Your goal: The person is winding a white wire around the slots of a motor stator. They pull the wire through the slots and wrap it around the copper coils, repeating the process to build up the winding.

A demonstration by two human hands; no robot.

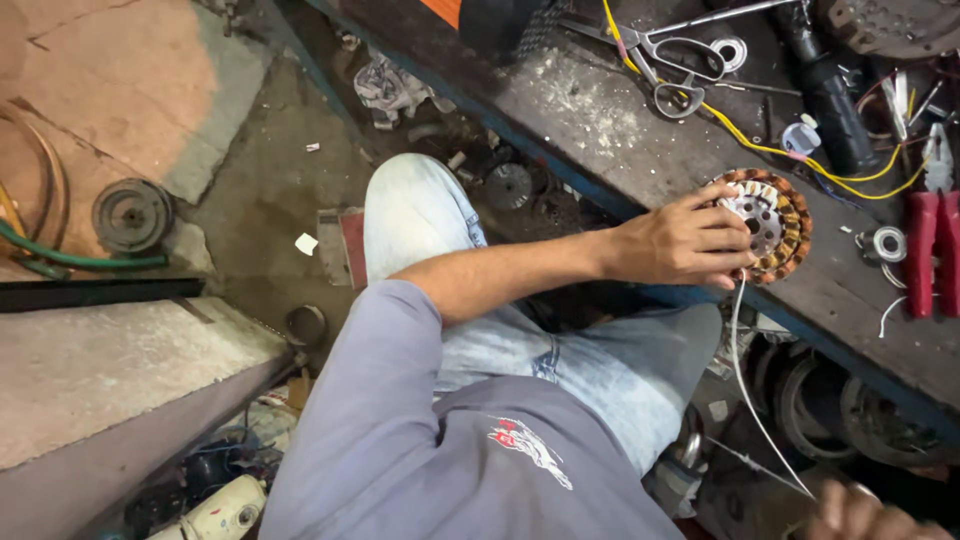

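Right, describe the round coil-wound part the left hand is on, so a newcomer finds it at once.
Start at the dark workbench along the upper right and go to its near edge. There the left hand grips a round stator, left of the red-handled pliers. Unlike the scissors and small washers nearby, it is a ring of copper-brown windings around a silvery, holed centre.

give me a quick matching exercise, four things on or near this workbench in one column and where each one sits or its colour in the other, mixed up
Things:
1. stator
2. scissors
3. pliers
4. white wire

Descriptions:
A. red handles, at the bench's right edge
B. hangs from the stator down toward the right hand
C. copper windings, under the left hand
D. metal, lying open at the back of the bench

Pairs: 1-C, 2-D, 3-A, 4-B
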